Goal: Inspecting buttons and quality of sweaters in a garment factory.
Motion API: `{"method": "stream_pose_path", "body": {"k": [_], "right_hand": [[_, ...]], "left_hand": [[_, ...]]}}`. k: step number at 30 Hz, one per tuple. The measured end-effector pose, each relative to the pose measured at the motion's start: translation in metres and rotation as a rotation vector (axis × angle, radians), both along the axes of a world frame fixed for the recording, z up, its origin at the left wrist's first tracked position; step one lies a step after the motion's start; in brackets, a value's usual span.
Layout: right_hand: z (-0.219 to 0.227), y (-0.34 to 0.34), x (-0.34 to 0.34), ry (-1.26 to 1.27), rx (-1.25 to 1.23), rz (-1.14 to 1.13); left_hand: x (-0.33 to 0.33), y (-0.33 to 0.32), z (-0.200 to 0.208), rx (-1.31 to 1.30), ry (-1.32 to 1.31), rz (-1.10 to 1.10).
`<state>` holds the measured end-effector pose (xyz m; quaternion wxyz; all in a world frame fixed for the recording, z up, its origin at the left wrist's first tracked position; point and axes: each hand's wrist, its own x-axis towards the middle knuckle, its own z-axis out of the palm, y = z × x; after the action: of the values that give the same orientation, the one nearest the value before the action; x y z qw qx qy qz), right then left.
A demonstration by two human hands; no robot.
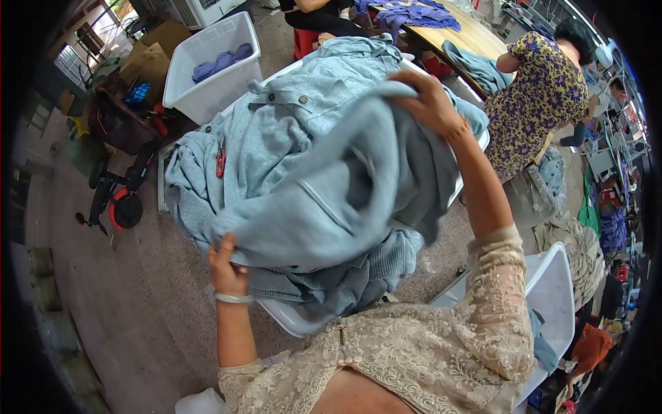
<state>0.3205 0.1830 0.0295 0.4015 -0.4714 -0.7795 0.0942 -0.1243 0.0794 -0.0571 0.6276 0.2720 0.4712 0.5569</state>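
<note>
- Nearest, we see a cream lace top (414, 345), its surface raised in floral patterns.
- Our left hand (227, 265) pinches the garment (303, 228) at its lower left edge; a smooth pale bangle (234, 299) rings the wrist.
- The garment, soft blue-grey cloth blurred in places, hangs between our hands above the pile.
- Our right hand (427, 103) grips its upper edge, fingers bent over the cloth.
- Beneath, we see the pile (289, 131) of ribbed, buttoned knits heaped over a white plastic bin (293, 319), a slim red tool (221, 162) on top.
- Beyond, a tub (207, 103) holds crumpled purple knitwear (222, 63).
- Farther off, more purple cloth (422, 15) covers part of a wooden bench (458, 40).
</note>
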Motion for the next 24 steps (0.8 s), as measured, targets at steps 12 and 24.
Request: {"method": "stream_pose_path", "body": {"k": [12, 24], "right_hand": [[-0.153, -0.103, -0.137, -0.164, -0.515, 0.359], [-0.221, -0.115, -0.176, -0.278, -0.38, -0.048]], "left_hand": [[0.017, 0.006, -0.044, 0.21, 0.26, 0.078], [0.028, 0.044, -0.088, 1.118, 1.974, -0.315]]}}
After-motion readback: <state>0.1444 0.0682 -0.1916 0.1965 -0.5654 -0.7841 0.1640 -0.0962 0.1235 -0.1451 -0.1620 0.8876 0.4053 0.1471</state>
